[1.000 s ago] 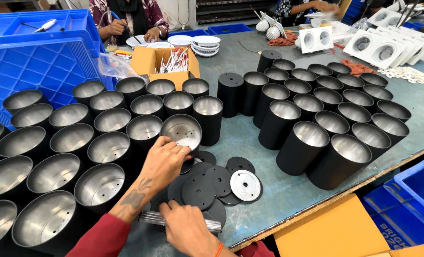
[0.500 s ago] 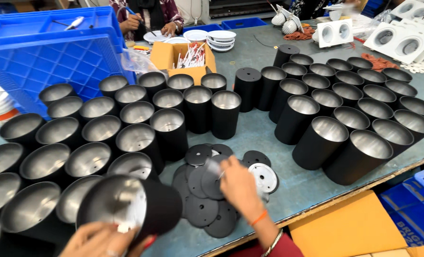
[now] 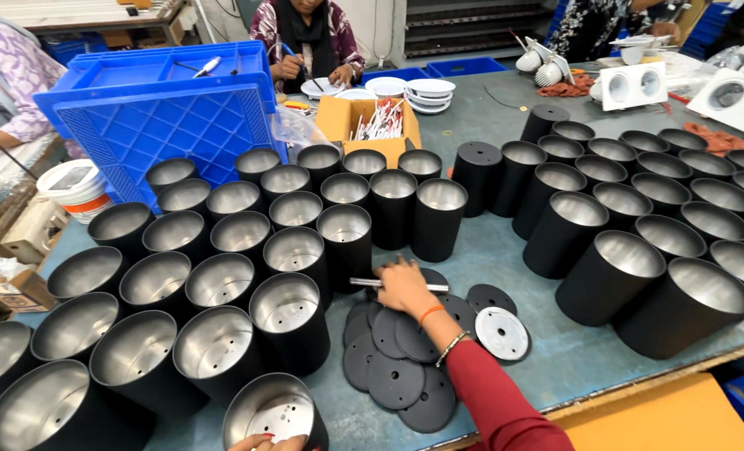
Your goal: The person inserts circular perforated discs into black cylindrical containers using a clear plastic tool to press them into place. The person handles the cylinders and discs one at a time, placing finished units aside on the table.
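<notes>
1. A half-second on, the right hand (image 3: 404,286) has moved from the middle of the pile of black discs (image 3: 397,359) to its far edge, where it now rests over a slim metal screwdriver (image 3: 393,284) lying on the tabletop (image 3: 506,250).
2. The black cylinder (image 3: 276,415) that the left hand (image 3: 265,443) had tilted on its side now stands upright at the near edge, its silver interior and drilled base facing up.
3. This suggests one can is ready and the tool is being fetched.
4. Right arm, in a red sleeve, extends forward, palm down, fingers curled loosely over the screwdriver; whether they grip it cannot be told.
5. Only the left fingertips show, touching the cylinder's near rim.
</notes>
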